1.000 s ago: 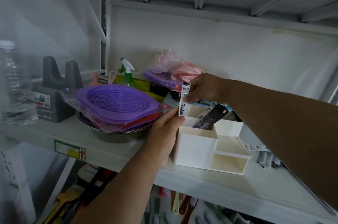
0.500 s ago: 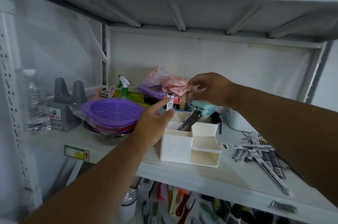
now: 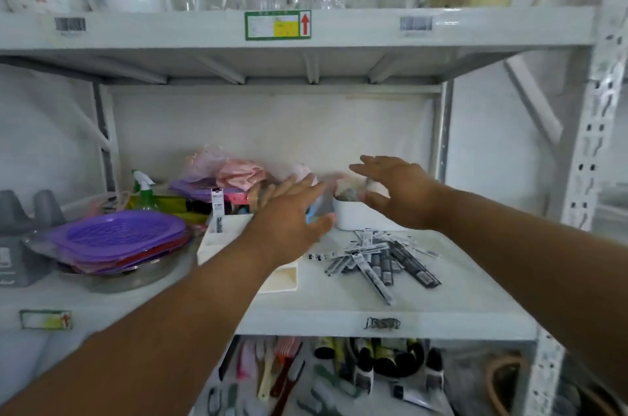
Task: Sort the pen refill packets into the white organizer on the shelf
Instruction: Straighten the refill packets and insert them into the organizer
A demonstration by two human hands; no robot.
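The white organizer [image 3: 217, 245] stands on the middle shelf, mostly hidden behind my left forearm. One pen refill packet [image 3: 217, 208] stands upright in its back left compartment. A loose pile of pen refill packets [image 3: 380, 255] lies on the shelf to the organizer's right. My left hand [image 3: 292, 218] hovers over the organizer with fingers spread, holding nothing. Spread and empty too, my right hand [image 3: 397, 191] hangs in the air above and behind the pile.
A stack of purple plastic plates [image 3: 119, 238] in a metal bowl sits left of the organizer. Behind are a green spray bottle [image 3: 144, 191], pink bags [image 3: 234, 170] and a white cup [image 3: 353, 215]. The upper shelf [image 3: 278, 31] carries glassware and bowls. Brushes lie below.
Both hands have let go of the packets and drawn back from the organizer, fingers now spread. The view has pulled back and up, showing the upper shelf and the whole pile.
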